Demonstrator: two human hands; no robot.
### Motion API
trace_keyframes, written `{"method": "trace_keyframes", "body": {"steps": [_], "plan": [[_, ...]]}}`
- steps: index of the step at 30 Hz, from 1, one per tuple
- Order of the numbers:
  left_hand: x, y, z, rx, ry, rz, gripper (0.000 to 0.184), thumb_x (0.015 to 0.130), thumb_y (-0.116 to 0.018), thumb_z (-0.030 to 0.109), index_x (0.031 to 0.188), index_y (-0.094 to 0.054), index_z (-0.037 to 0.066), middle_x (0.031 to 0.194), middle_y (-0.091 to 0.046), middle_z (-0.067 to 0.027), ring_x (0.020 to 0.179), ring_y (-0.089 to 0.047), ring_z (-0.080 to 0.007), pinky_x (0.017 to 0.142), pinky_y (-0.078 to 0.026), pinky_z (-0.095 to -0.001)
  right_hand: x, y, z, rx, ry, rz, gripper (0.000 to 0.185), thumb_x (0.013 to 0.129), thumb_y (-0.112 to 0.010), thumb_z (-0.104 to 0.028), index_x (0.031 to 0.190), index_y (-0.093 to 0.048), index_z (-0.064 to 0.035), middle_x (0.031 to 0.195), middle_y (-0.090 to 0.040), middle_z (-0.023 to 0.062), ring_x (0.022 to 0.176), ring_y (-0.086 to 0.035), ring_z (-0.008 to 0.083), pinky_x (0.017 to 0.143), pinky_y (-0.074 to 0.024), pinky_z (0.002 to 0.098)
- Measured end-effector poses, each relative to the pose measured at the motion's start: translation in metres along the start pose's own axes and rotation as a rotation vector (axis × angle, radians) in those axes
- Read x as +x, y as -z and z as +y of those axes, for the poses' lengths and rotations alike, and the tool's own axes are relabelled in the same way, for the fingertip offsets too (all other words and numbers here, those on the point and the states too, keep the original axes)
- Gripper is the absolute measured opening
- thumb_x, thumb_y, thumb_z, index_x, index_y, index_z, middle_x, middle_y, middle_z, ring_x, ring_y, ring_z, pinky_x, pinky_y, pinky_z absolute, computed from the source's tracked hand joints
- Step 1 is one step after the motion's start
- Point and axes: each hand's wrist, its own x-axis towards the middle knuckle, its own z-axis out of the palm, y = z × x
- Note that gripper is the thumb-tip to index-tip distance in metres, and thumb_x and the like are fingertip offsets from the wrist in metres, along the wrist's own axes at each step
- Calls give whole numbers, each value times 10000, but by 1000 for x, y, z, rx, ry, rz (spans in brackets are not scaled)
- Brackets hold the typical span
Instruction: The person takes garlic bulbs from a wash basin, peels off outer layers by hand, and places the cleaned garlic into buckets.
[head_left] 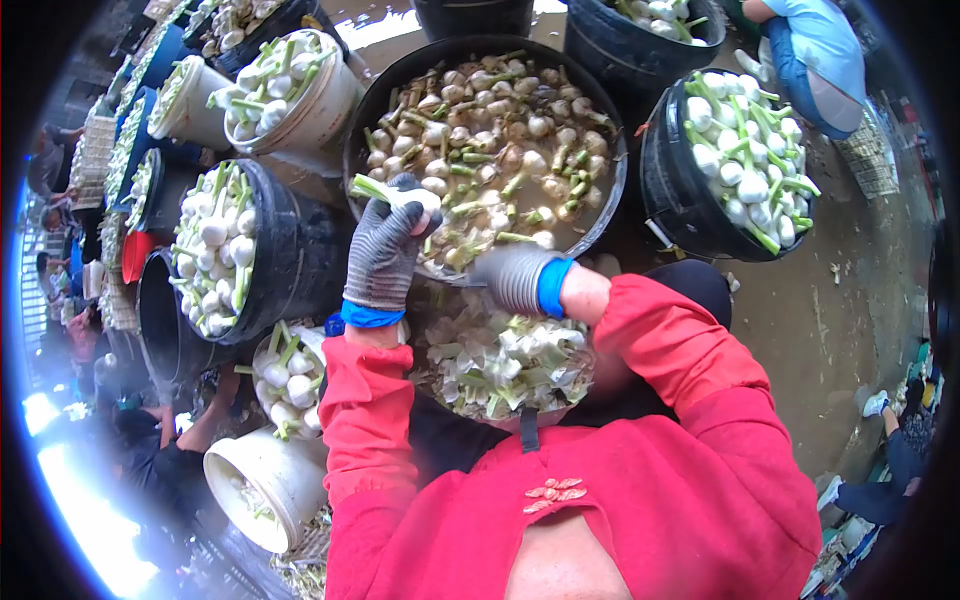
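My left hand [382, 245], in a grey striped glove, is closed around a garlic bulb [424, 199] with its green stem pointing left. It is at the near left rim of a wide black tub [480, 44]. Inside that tub, many garlic bulbs [455, 95] with cut stems lie in brownish water. My right hand [512, 278], gloved the same way, is smeared by motion near the tub's front rim, so its fingers cannot be made out. Below both hands, between my legs, is a heap of garlic skins and leaf scraps [510, 362].
Black buckets heaped with garlic stand at left [285, 260] and right [665, 190]. A full white bucket [335, 110] is at upper left; another white bucket [245, 480] lies tipped at lower left. A person in a light blue top [825, 55] bends at upper right. Other people sit around the edges.
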Motion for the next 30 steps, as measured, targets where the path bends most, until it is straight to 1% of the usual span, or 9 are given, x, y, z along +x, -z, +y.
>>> {"method": "trace_keyframes", "body": {"steps": [5,7,13,18,19,21,24,29,30], "plan": [[7,-8,-17,884,38,-27,669,679,-778,215,1234,-491,-24,1035,-593,-122,946,-567,-179,855,-453,-289,-6,32,23,639,150,996,492,754,-690,-381,1118,-598,-63,962,-660,156,902,-635,301,806,-489,363],[5,-18,-37,1115,-282,-18,781,654,-789,237,1299,-426,-14,1065,-581,-145,966,-571,-212,867,-453,-306,-32,42,6,659,92,867,461,778,-685,-307,1157,-584,-65,948,-661,151,886,-640,257,805,-490,334],[-7,-46,-30,843,-333,-37,867,665,-787,126,1378,-309,4,997,-589,-109,871,-584,-170,781,-489,-287,-37,39,15,1089,185,876,224,862,-609,-129,1045,-632,-2,894,-664,54,828,-620,116,751,-501,257],[-9,-56,-19,53,-49,7,612,863,-616,263,1368,-351,40,1008,-583,-87,798,-581,-145,697,-496,-270,-40,49,15,1691,275,692,200,876,-602,-139,1027,-622,-9,875,-655,49,758,-631,118,704,-523,245],[-7,-50,-17,87,54,-56,631,900,-489,465,1365,-370,54,1098,-584,-99,905,-595,-174,632,-476,-257,-37,49,15,1793,293,631,196,877,-597,-136,1025,-621,-9,859,-652,42,760,-628,117,700,-521,244],[-2,-47,-19,-37,120,-9,674,873,-503,527,1335,-402,46,1103,-584,-92,909,-597,-182,619,-491,-263,-35,51,12,1777,285,658,190,880,-589,-131,1024,-621,-12,843,-641,35,756,-621,111,690,-517,239],[-8,-61,-23,365,-162,61,695,846,-532,559,1293,-435,36,1038,-582,-81,826,-573,-147,604,-499,-228,-34,59,6,1706,246,734,182,882,-578,-126,1020,-621,-16,836,-626,27,753,-610,104,675,-511,235],[-6,-49,-15,201,-79,-95,605,840,-600,466,1246,-449,43,919,-559,-77,672,-546,-132,554,-482,-261,-20,56,8,1805,275,797,208,893,-554,-111,1072,-588,-11,853,-630,46,697,-615,108,642,-528,222],[-6,-48,-16,134,-85,-138,584,845,-589,471,1235,-463,56,921,-561,-82,667,-542,-142,552,-478,-272,-11,50,22,1358,306,1071,195,872,-554,-63,1056,-596,-14,894,-615,38,706,-587,93,642,-516,230]]}}
